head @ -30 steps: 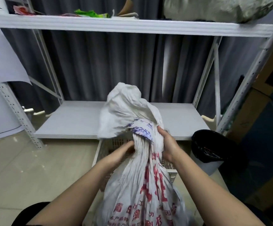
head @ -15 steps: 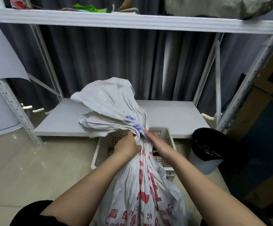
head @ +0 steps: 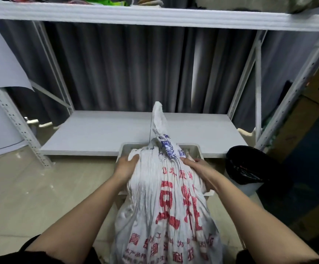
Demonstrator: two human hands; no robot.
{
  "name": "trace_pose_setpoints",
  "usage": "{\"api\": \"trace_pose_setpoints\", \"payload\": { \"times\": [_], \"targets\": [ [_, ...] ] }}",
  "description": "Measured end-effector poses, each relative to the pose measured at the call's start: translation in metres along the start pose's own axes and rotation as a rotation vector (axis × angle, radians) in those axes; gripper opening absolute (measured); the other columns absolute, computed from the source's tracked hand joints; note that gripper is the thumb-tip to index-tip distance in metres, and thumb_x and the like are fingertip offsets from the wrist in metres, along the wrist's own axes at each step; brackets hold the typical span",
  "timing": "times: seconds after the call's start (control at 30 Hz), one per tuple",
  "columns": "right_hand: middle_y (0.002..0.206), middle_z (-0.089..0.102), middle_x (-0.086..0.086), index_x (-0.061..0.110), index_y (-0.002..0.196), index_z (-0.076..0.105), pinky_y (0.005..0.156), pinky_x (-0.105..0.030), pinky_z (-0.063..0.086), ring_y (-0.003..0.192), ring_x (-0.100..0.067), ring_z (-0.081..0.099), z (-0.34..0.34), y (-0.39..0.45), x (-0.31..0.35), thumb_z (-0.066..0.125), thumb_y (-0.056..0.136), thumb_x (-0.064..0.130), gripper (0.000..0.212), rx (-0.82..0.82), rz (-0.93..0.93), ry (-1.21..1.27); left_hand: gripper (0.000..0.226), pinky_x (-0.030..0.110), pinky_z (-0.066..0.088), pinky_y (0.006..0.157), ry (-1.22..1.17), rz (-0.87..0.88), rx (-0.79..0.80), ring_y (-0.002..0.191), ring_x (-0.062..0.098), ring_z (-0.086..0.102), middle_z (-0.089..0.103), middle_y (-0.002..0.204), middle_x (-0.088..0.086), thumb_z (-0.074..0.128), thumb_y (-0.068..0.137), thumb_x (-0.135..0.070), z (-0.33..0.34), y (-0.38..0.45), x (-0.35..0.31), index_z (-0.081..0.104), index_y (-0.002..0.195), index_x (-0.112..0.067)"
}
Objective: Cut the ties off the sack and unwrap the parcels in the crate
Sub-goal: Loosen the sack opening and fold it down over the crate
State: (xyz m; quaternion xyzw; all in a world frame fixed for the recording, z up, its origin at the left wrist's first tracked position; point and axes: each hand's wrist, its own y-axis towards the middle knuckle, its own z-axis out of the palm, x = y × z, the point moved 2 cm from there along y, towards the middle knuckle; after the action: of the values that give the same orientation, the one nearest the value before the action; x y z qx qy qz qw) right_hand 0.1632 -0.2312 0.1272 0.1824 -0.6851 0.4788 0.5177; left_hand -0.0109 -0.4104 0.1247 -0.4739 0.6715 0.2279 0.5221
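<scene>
The left hand (head: 126,167) lies against the left shoulder of the white woven sack (head: 166,210), fingers curled into the gathered cloth and gripping it. The right hand (head: 196,165) presses on the sack's right side just under the neck; its fingers lie along the folds, and whether they pinch the cloth cannot be told. The sack stands between the forearms, printed with red characters, its twisted neck (head: 159,122) rising in a narrow tail with blue print at the base. Behind it, a white plastic crate (head: 192,148) sits on the tiled floor, mostly hidden; its contents cannot be seen. Beyond stands a white metal shelving rack (head: 101,133) before a grey curtain (head: 128,69). A black-lined bin (head: 250,168) stands to the right.
</scene>
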Motion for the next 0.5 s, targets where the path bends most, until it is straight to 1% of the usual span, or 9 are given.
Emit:
{"api": "trace_pose_setpoints", "payload": {
  "times": [0.07,0.1,0.13,0.2,0.27,0.33,0.37,0.43,0.5],
  "targets": [
    [0.086,0.072,-0.008,0.011,0.095,0.059,0.066,-0.028,0.057,0.069,-0.019,0.068,-0.01,0.001,0.009,0.067,0.087,0.029,0.021,-0.184,-0.109,-0.117,0.035,0.029,0.042,0.08,0.032,-0.025,-0.058,0.108,0.03,0.061,0.066,0.114,0.018,0.053,0.095,-0.023,-0.007,0.005,0.005,0.064,0.116,0.002],
    [0.086,0.069,-0.006,0.011,0.096,0.058,0.059,-0.023,0.051,0.07,-0.017,0.064,-0.016,0.003,0.013,0.064,0.089,0.024,0.016,-0.276,-0.175,-0.16,0.035,0.031,0.044,0.081,0.056,-0.045,-0.073,0.107,0.031,0.062,0.066,0.114,0.02,0.052,0.095,-0.024,-0.011,0.01,0.01,0.065,0.113,0.004],
    [0.085,0.064,-0.004,0.012,0.096,0.057,0.056,-0.022,0.044,0.071,-0.017,0.06,-0.025,0.009,0.014,0.06,0.092,0.021,0.011,-0.373,-0.234,-0.219,0.036,0.033,0.045,0.081,0.088,-0.048,-0.098,0.106,0.033,0.062,0.067,0.113,0.023,0.052,0.095,-0.025,-0.016,0.014,0.014,0.066,0.109,0.006],
    [0.087,0.059,-0.006,0.011,0.095,0.056,0.063,-0.026,0.038,0.081,-0.021,0.054,-0.044,0.018,0.008,0.054,0.094,0.018,0.008,-0.534,-0.304,-0.339,0.04,0.036,0.048,0.082,0.186,-0.057,-0.136,0.103,0.036,0.063,0.067,0.109,0.027,0.052,0.095,-0.027,-0.027,0.021,0.021,0.067,0.104,0.009],
    [0.089,0.058,-0.011,0.006,0.092,0.058,0.07,-0.032,0.038,0.087,-0.026,0.054,-0.065,0.025,-0.003,0.05,0.096,0.018,0.014,-0.623,-0.273,-0.434,0.041,0.037,0.047,0.082,0.259,-0.047,-0.156,0.103,0.037,0.062,0.066,0.109,0.028,0.05,0.096,-0.027,-0.038,0.029,0.028,0.066,0.104,0.01],
    [0.081,0.059,-0.015,0.005,0.077,0.056,0.065,-0.034,0.036,0.079,-0.029,0.055,-0.085,0.027,-0.013,0.047,0.097,0.016,0.024,-0.681,-0.221,-0.477,0.042,0.037,0.046,0.082,0.288,-0.065,-0.168,0.103,0.039,0.061,0.064,0.11,0.031,0.047,0.098,-0.025,-0.049,0.034,0.035,0.064,0.104,0.012],
    [0.075,0.057,-0.014,0.007,0.069,0.053,0.062,-0.035,0.036,0.072,-0.028,0.053,-0.092,0.027,-0.016,0.047,0.098,0.015,0.03,-0.717,-0.18,-0.442,0.043,0.037,0.046,0.083,0.275,-0.098,-0.183,0.104,0.04,0.06,0.063,0.112,0.032,0.046,0.099,-0.025,-0.055,0.037,0.039,0.063,0.106,0.013],
    [0.068,0.053,-0.011,0.011,0.061,0.05,0.057,-0.034,0.04,0.063,-0.025,0.049,-0.105,0.032,-0.025,0.047,0.098,0.011,0.037,-0.765,-0.09,-0.221,0.041,0.036,0.045,0.081,0.224,-0.191,-0.2,0.103,0.04,0.059,0.061,0.115,0.032,0.044,0.099,-0.023,-0.066,0.041,0.05,0.06,0.109,0.013],
    [0.071,0.052,-0.012,0.003,0.071,0.053,0.052,-0.029,0.044,0.062,-0.023,0.049,-0.107,0.039,-0.034,0.045,0.099,0.008,0.029,-0.687,0.042,0.131,0.038,0.033,0.045,0.07,0.171,-0.272,-0.146,0.089,0.038,0.059,0.062,0.107,0.031,0.045,0.098,-0.019,-0.068,0.044,0.06,0.057,0.11,0.015]
  ]
}}
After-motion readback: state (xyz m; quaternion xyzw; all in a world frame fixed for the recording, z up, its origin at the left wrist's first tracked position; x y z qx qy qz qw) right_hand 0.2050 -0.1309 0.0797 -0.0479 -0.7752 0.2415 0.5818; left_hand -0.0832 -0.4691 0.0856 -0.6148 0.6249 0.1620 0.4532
